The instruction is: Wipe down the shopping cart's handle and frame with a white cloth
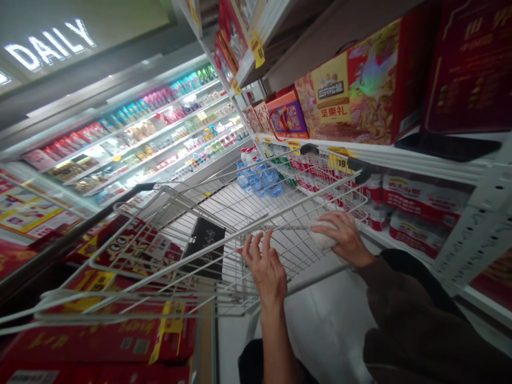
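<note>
A wire shopping cart [280, 221] stretches across the middle of the head view, tilted in the picture. My right hand [346, 237] is closed around a crumpled white cloth [322, 234], pressed against the cart's near side wires. To its left, my left hand [266, 266] is raised at the same side, fingers spread and slightly bent, with nothing in them. Its fingertips are at the wires; whether they touch cannot be made out. A black panel with white drawings [206, 248] is fixed in the cart left of my left hand.
On the right, a shelf [376, 152] holds nut gift boxes [356, 85] and a black phone-like slab [448, 146]. Wrapped bottle packs [424, 202] sit below. Blue water bottles [260, 176] stand on the floor beyond the cart. Red boxes [100, 341] are stacked at lower left.
</note>
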Tool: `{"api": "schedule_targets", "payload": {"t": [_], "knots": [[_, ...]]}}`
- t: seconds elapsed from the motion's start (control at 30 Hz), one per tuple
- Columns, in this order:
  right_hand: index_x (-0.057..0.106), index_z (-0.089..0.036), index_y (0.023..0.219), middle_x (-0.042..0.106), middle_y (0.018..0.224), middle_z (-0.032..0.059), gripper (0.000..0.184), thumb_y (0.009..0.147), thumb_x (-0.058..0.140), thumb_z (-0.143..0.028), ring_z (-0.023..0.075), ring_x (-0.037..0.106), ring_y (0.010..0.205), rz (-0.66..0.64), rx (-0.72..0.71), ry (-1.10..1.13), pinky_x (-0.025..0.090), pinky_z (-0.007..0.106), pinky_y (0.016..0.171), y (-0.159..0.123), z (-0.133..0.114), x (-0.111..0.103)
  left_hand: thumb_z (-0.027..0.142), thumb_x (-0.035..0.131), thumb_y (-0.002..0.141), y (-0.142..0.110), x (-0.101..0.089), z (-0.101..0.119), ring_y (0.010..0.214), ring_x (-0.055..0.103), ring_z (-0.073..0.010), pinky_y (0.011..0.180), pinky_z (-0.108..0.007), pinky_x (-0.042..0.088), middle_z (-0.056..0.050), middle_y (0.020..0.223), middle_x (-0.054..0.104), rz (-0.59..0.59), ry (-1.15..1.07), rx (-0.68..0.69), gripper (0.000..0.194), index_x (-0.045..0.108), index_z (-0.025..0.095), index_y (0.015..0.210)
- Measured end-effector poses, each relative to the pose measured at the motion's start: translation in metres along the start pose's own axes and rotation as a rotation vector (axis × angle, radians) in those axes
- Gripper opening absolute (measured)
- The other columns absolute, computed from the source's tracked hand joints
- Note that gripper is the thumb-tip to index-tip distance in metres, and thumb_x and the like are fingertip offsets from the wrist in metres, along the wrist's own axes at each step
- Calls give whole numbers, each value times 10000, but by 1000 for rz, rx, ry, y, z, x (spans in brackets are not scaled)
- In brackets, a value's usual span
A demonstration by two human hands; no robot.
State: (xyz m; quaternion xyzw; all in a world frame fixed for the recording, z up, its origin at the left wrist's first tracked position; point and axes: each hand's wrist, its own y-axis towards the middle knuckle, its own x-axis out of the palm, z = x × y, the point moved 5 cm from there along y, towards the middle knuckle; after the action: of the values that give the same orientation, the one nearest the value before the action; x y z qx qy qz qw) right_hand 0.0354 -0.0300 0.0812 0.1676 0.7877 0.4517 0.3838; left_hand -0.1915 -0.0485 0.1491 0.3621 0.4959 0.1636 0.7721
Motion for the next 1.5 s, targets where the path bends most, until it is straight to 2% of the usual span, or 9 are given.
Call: {"api": "schedule_targets", "payload": {"t": [0.17, 0.37, 0.57, 0.77, 0.9, 1.07, 1.23, 1.37, 1.5], "knots": [[722, -291, 1074, 675, 1128, 35, 474, 727, 603, 9, 240, 545, 1140, 97, 78, -47, 385, 421, 1002, -1, 0, 6, 316, 259, 1042, -2, -3, 3, 1400, 335, -276, 1232, -585, 109, -123, 1349, 549, -27, 16, -8, 465, 589, 211, 1353], [726, -274, 1054, 675, 1099, 28, 459, 707, 576, -13, 215, 571, 1077, -19, 45, 33, 406, 389, 956, -20, 1, 8, 289, 370, 1012, -3, -2, 35, 1419, 304, -316, 1228, -623, 119, -168, 1408, 476, 101, 76, 54, 415, 619, 168, 1321], [726, -298, 1069, 691, 1138, 35, 445, 704, 658, -54, 284, 507, 1189, 119, 32, -147, 327, 483, 1076, 19, 12, -24, 272, 420, 1007, 13, 34, 69, 1378, 414, -274, 1238, -583, 202, -99, 1405, 562, -153, 78, 184, 440, 526, 223, 1432], [722, -290, 1063, 693, 1149, 28, 474, 710, 602, 2, 257, 525, 1126, 15, 64, -114, 364, 438, 979, -9, 29, 7, 289, 446, 1001, 20, 44, 71, 1285, 475, -262, 1221, -551, 260, -90, 1325, 601, -143, 125, 134, 425, 564, 244, 1407], [701, -297, 1100, 683, 1164, 20, 507, 721, 569, 13, 244, 529, 1122, -101, 43, -80, 358, 429, 967, -2, 28, -10, 285, 430, 1007, 20, 43, 73, 1287, 470, -258, 1226, -558, 231, -98, 1303, 608, -123, 124, 123, 409, 590, 232, 1380], [708, -309, 1101, 686, 1173, 40, 371, 801, 645, -100, 272, 507, 1161, 7, -17, -128, 317, 483, 1043, 25, 26, -29, 308, 392, 1020, 20, 46, 80, 1303, 472, -273, 1226, -598, 176, -107, 1314, 603, -123, 156, 81, 411, 600, 225, 1365], [720, -282, 1041, 706, 1102, 34, 316, 819, 609, -86, 239, 539, 1063, -26, 3, -20, 373, 444, 954, -9, 32, -7, 309, 401, 1016, 20, 51, 81, 1319, 458, -285, 1229, -596, 168, -100, 1291, 622, -117, 163, 99, 416, 590, 228, 1378], [719, -287, 1060, 672, 1097, 28, 331, 817, 596, -98, 213, 548, 1037, -176, -11, 170, 432, 390, 892, -18, 32, -18, 302, 410, 1012, 19, 53, 77, 1349, 433, -295, 1230, -612, 142, -105, 1305, 609, -94, 159, 98, 413, 592, 218, 1374], [722, -309, 1103, 620, 1180, 52, 340, 830, 635, -124, 255, 505, 1141, 94, 57, 20, 415, 461, 1004, -2, 42, -45, 285, 413, 1010, 17, 55, 76, 1367, 417, -300, 1225, -628, 128, -110, 1304, 608, -89, 149, 96, 403, 598, 212, 1362]]}}
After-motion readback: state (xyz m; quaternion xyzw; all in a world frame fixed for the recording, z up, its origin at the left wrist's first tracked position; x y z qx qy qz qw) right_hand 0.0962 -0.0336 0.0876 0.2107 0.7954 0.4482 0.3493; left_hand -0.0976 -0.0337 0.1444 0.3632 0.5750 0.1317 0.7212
